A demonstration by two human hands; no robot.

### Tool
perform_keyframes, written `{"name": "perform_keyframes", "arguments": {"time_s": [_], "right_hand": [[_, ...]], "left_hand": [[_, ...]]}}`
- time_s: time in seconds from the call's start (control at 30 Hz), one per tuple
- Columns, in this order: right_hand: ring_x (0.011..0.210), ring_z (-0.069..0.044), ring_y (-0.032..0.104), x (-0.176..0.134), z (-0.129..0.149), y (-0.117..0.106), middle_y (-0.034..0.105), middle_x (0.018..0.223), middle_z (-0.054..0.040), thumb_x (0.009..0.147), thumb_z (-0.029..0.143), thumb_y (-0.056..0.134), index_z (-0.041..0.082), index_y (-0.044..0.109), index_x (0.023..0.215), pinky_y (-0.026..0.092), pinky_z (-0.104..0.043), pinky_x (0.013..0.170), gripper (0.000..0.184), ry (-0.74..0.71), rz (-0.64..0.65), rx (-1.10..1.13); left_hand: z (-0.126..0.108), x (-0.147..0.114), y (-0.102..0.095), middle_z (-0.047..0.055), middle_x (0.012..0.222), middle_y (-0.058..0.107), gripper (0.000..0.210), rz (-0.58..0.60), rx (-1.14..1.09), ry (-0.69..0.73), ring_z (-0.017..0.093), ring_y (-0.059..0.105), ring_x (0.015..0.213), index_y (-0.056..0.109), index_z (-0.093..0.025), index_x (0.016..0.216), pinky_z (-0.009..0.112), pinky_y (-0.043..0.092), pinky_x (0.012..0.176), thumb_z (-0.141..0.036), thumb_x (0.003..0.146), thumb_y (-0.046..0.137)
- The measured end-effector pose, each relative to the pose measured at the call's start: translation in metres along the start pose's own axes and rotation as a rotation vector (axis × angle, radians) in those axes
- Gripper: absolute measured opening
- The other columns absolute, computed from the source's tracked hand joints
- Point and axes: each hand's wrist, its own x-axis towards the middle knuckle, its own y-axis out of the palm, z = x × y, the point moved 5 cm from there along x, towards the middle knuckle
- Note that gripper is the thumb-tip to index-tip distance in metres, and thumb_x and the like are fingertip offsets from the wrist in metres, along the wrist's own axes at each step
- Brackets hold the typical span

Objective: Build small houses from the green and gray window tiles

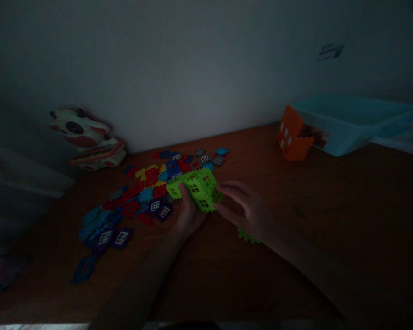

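Above the wooden table, my left hand (pixel 190 215) is wrapped round a lime-green structure (pixel 198 189) of joined interlocking plastic panels with window openings. Its thumb lies on the near side. From the right, my right hand (pixel 246 207) pinches the structure's right end, around a green panel there; which part the fingertips grip is partly hidden. Another green piece (pixel 248 236) lies on the table under my right wrist, mostly covered. Left of my hands are loose interlocking pieces (pixel 146 195) in red, blue, yellow and grey, with purple window pieces (pixel 122 238) nearer me.
An orange built house shape (pixel 291 137) stands at the back right beside a pale blue plastic bin (pixel 347 130). A cow figure (pixel 86 137) sits at the back left against the wall (pixel 206 82). The wooden table (pixel 330 201) runs up to the wall. Lighting is dim.
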Motion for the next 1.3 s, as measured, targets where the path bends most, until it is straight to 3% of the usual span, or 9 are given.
{"name": "perform_keyframes", "arguments": {"time_s": [0.13,0.5,0.83,1.1,1.3], "right_hand": [[0.121,-0.025,0.062,-0.003,0.002,0.004,0.061,0.133,-0.0119,0.092,0.032,0.068,0.024,0.056,0.137,0.056,-0.046,0.101,0.047,-0.072,-0.001,-0.029],[0.129,-0.025,0.057,-0.003,0.005,0.005,0.056,0.140,-0.0142,0.095,0.031,0.065,0.023,0.052,0.141,0.054,-0.045,0.106,0.048,-0.169,0.033,-0.097],[0.116,-0.027,0.064,-0.003,0.013,0.005,0.060,0.136,-0.0135,0.097,0.033,0.063,0.024,0.053,0.141,0.059,-0.047,0.095,0.047,-0.247,0.034,-0.256],[0.115,-0.029,0.064,-0.003,0.018,0.013,0.060,0.140,-0.0148,0.099,0.030,0.058,0.019,0.057,0.138,0.058,-0.048,0.097,0.041,-0.198,0.069,-0.350],[0.131,-0.028,0.056,-0.003,0.004,0.015,0.053,0.149,-0.0137,0.103,0.027,0.049,0.023,0.038,0.154,0.053,-0.051,0.106,0.053,-0.072,0.096,-0.229]], "left_hand": [[-0.001,-0.002,0.002,0.010,0.130,0.068,0.076,0.012,0.004,-0.033,0.027,0.052,0.136,0.060,-0.022,0.134,0.042,0.040,0.115,-0.078,0.089,0.035],[0.000,-0.002,-0.002,0.012,0.124,0.070,0.079,0.057,0.005,-0.141,0.029,0.055,0.132,0.065,-0.020,0.125,0.043,0.046,0.109,-0.082,0.086,0.035],[0.001,-0.003,-0.002,0.008,0.123,0.072,0.075,0.073,0.013,-0.148,0.026,0.056,0.131,0.068,-0.024,0.120,0.040,0.046,0.109,-0.082,0.086,0.036],[-0.003,-0.002,-0.001,0.009,0.119,0.073,0.074,0.011,0.007,-0.104,0.026,0.056,0.131,0.069,-0.021,0.118,0.039,0.045,0.111,-0.077,0.091,0.030],[-0.006,-0.001,0.004,0.009,0.127,0.070,0.055,-0.002,0.018,0.030,0.025,0.056,0.132,0.066,-0.020,0.126,0.038,0.042,0.114,-0.062,0.096,0.045]]}}
